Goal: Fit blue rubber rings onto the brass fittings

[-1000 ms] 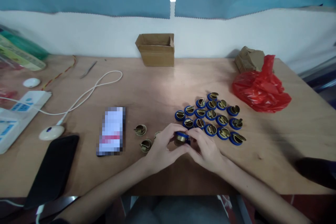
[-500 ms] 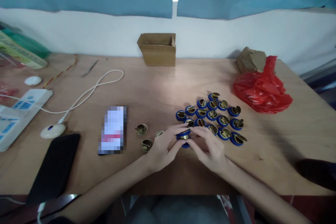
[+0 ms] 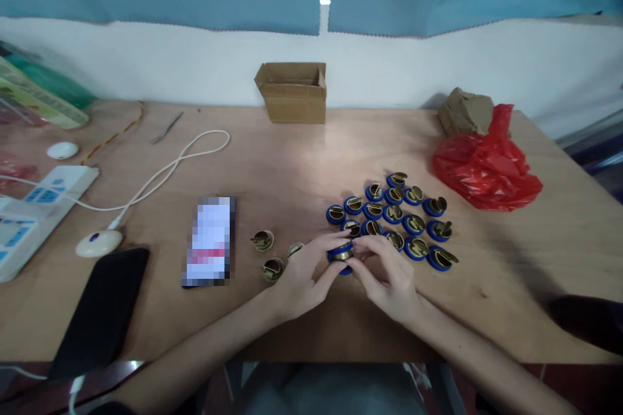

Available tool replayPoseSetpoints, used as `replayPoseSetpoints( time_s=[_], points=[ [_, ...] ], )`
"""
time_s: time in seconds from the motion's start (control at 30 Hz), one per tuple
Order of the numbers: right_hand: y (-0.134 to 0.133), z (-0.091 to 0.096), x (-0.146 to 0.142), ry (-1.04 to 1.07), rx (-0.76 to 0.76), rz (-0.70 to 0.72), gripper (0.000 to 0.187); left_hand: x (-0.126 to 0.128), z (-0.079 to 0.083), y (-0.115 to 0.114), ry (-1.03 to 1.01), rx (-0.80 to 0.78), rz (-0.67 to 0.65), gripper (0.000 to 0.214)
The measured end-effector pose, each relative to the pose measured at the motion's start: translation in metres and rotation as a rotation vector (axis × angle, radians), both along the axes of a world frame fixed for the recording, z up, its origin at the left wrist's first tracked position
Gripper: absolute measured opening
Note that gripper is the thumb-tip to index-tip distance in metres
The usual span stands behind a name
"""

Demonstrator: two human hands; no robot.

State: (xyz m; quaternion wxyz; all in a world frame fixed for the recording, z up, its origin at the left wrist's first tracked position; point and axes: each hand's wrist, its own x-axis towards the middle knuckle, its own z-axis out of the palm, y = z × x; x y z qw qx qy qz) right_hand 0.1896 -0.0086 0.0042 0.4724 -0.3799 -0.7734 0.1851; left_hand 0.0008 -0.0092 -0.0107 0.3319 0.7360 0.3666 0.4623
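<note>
My left hand (image 3: 304, 275) and my right hand (image 3: 392, 272) meet at the table's front middle. Both pinch one round brass-coloured metal fitting with a blue ring (image 3: 342, 253) between thumbs and fingertips. Part of another blue ring (image 3: 346, 270) shows just beneath it. Beyond and to the right of my right hand stand several blue-ringed brass fittings (image 3: 393, 213), most with a flap or clip on top. Left of my left hand are three brass fittings without blue rings (image 3: 263, 240); my hand partly hides one of them.
A phone with a blurred screen (image 3: 210, 243) and a black phone (image 3: 100, 314) lie on the left, near a white cable (image 3: 165, 168) and power strip (image 3: 46, 207). An open cardboard box (image 3: 296, 104) stands at the back. A red plastic bag (image 3: 487, 172) sits at right.
The held fitting and the fingers around it have shifted very slightly. Everything on the table stays where it was.
</note>
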Motion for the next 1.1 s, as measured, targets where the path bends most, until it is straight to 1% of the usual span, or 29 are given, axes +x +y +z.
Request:
replayPoseSetpoints(
  time_s=[0.17,0.3,0.43,0.53,0.63,0.7,0.83,0.93,1.1],
  points=[
    [0.001,-0.001,0.002,-0.012,-0.043,0.022,0.028,-0.001,0.001,-0.001,0.027,-0.029,-0.019,0.041],
    [0.002,-0.001,0.003,-0.027,-0.049,0.030,0.025,-0.001,0.004,-0.003,0.026,-0.059,-0.023,0.045],
    [0.001,-0.002,0.002,-0.032,-0.035,0.046,0.018,-0.001,0.003,-0.003,0.014,-0.054,-0.035,0.047],
    [-0.001,-0.002,0.000,-0.016,-0.051,0.050,0.020,-0.001,0.003,-0.002,-0.013,-0.029,-0.030,0.045],
    [-0.002,-0.003,0.000,0.028,-0.086,0.040,0.026,-0.001,0.004,-0.001,-0.046,-0.008,-0.030,0.041],
    [-0.003,-0.005,0.001,0.042,-0.085,0.042,0.029,-0.001,0.005,-0.002,-0.054,-0.001,-0.037,0.043],
    [-0.003,-0.006,0.002,0.049,-0.092,0.040,0.031,-0.001,0.003,-0.003,-0.046,-0.056,-0.046,0.047],
    [-0.002,-0.005,0.001,0.072,-0.117,0.031,0.033,-0.001,-0.001,-0.004,-0.094,-0.113,-0.064,0.048],
    [-0.002,-0.001,0.001,0.027,-0.090,0.041,0.031,0.000,-0.007,-0.005,-0.154,-0.136,-0.077,0.049]
  ],
)
